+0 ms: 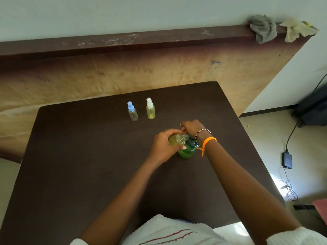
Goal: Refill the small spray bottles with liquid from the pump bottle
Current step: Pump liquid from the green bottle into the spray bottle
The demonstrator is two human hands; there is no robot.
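Pump bottle [187,151]: green, upright, right of table centre, under your hands.
Open spray bottle [174,139]: you tilted it, yellowish, uncapped, neck at the pump.
Blue-capped bottle [132,111]: clear, upright, farther back.
White-capped bottle [150,109]: yellow-filled, just beside it.

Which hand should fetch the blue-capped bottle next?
Left, probably. The left hand is nearer the blue-capped bottle, though it must first set down its small bottle. The right hand is on the pump bottle.

Off-task clutter around a dark table [70,156]

Far right on ledge [123,41]: grey rag [263,29], pale rag [297,30]. Right, on floor: black adapter [287,160].
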